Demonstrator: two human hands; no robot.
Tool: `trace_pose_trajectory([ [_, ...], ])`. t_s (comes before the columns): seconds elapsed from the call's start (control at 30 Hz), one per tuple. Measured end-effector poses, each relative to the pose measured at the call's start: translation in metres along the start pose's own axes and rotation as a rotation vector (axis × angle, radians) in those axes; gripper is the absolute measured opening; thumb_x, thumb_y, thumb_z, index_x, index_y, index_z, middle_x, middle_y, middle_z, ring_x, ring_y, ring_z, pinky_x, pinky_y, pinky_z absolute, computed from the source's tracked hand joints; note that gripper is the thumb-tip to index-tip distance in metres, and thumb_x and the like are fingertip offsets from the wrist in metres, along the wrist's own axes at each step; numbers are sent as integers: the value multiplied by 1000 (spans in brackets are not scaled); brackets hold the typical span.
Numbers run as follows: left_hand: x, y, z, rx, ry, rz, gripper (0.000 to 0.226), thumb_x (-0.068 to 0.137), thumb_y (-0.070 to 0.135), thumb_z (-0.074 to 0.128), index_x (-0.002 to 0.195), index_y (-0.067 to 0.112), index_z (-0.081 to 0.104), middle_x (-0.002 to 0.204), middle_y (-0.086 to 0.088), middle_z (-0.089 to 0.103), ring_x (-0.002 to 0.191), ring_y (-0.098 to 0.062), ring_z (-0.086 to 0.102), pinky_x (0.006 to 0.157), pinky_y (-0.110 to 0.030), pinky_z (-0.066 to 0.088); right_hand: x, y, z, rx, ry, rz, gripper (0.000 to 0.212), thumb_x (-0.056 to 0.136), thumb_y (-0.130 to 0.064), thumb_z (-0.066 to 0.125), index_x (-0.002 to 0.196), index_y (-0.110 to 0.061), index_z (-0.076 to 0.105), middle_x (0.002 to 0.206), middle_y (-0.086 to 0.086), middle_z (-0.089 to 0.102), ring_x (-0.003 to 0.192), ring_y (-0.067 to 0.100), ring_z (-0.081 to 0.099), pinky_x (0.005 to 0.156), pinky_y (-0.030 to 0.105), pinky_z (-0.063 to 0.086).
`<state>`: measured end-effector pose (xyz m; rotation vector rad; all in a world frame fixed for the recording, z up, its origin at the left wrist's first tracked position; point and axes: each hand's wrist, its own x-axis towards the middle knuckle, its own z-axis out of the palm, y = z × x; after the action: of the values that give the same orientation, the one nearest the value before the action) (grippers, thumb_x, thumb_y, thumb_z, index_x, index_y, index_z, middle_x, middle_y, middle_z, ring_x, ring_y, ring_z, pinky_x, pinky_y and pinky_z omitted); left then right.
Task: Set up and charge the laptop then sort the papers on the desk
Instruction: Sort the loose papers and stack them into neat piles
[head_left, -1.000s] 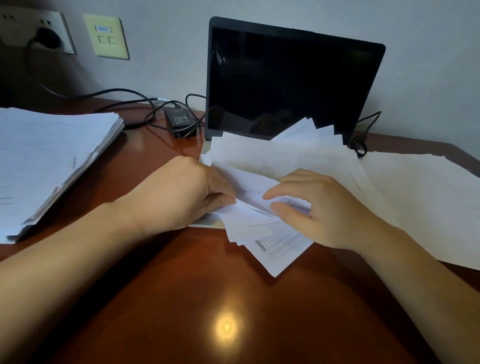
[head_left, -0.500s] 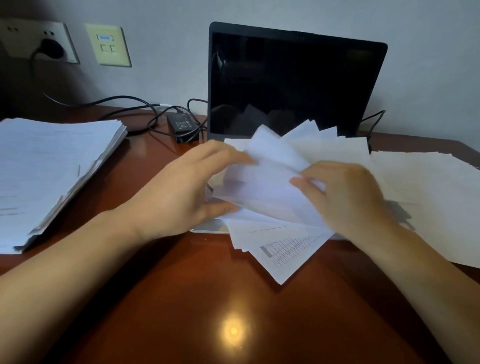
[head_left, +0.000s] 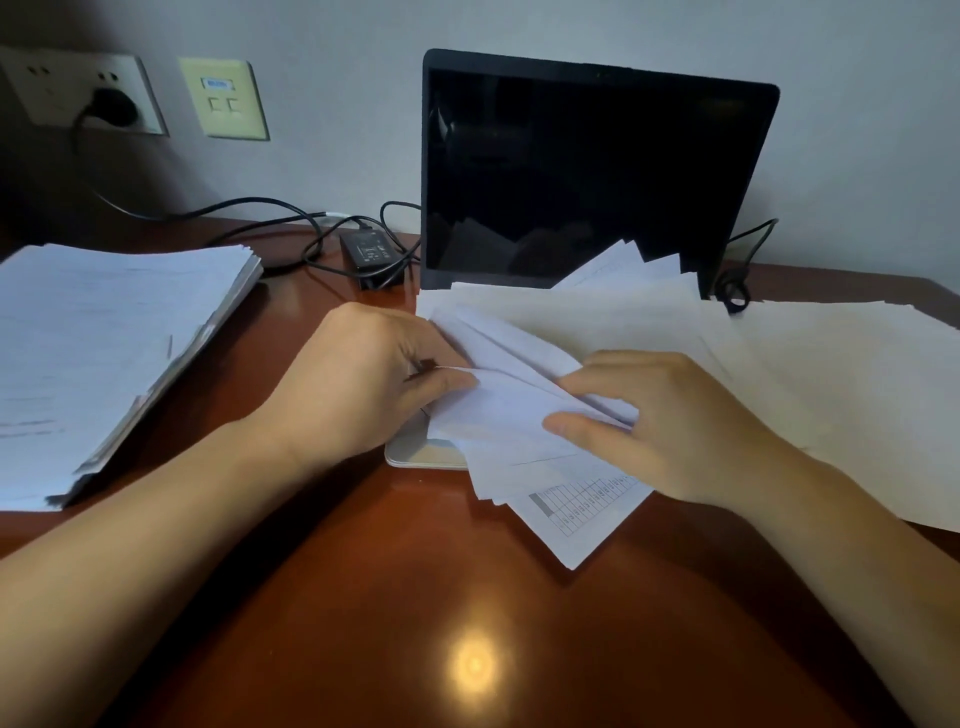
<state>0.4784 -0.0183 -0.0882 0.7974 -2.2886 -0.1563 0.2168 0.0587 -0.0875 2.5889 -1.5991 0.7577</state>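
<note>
Papers (head_left: 511, 415) between left hand (head_left: 363, 384) and right hand (head_left: 675, 426), over laptop (head_left: 571, 166)

A plain pale grey painted wall (head_left: 519, 26) stands behind the glossy reddish-brown wooden worktop (head_left: 363, 623), beyond the left hand (head_left: 358, 384) and the right hand (head_left: 675, 421). Far up and to the left of the left hand, a white rectangular plastic socket plate (head_left: 52, 88) is set in the wall, with a cream-yellow square data plate (head_left: 223, 98) just beside it. Shadow darkens the wall there. Nearer than both hands, roughly between them, a round warm glare spot (head_left: 474, 662) shines on the polish.
</note>
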Motion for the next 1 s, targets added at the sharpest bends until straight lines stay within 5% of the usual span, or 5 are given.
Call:
trace_pose_trajectory([
  [0.27, 0, 10, -6, -56, 69, -97, 38, 74, 51, 81, 71, 20, 59, 60, 10, 60, 59, -12, 56, 55, -13, 37, 1, 15, -2, -180, 249, 140, 38, 93, -42, 55, 72, -12, 66, 64, 1, 61, 58, 22, 56, 54, 40, 52],
  [0.47, -3, 9, -6, 17, -327, 118, 42, 86, 67, 63, 103, 30, 76, 97, 11, 71, 88, -8, 67, 79, -33, 54, -1, 19, -2, -147, 260, 205, 38, 93, -39, 59, 65, -13, 58, 59, -1, 57, 54, 15, 54, 55, 38, 54],
  [0.67, -3, 8, -4, 162, -266, 225, 23, 98, 33, 55, 97, 26, 76, 94, 9, 73, 81, -17, 69, 67, -37, 55, -1, 17, -1, -104, 225, 209, 34, 94, -39, 59, 74, -13, 66, 66, -2, 62, 60, 12, 57, 56, 27, 50],
  [0.9, -1, 7, -7, 49, -239, 152, 4, 86, 29, 80, 84, 26, 80, 79, 16, 73, 72, 0, 66, 69, -21, 52, -1, 15, -3, 27, 104, 104, 36, 92, -50, 51, 72, -24, 64, 64, -7, 57, 62, 12, 57, 58, 35, 48],
  [1.0, 0, 8, -7, 27, -173, 102, 15, 79, 30, 87, 73, 26, 74, 71, 15, 67, 65, -3, 62, 64, -23, 51, -1, 12, -2, 45, 77, 55, 33, 92, -45, 60, 63, -37, 46, 58, -11, 46, 60, 9, 51, 54, 24, 38],
])
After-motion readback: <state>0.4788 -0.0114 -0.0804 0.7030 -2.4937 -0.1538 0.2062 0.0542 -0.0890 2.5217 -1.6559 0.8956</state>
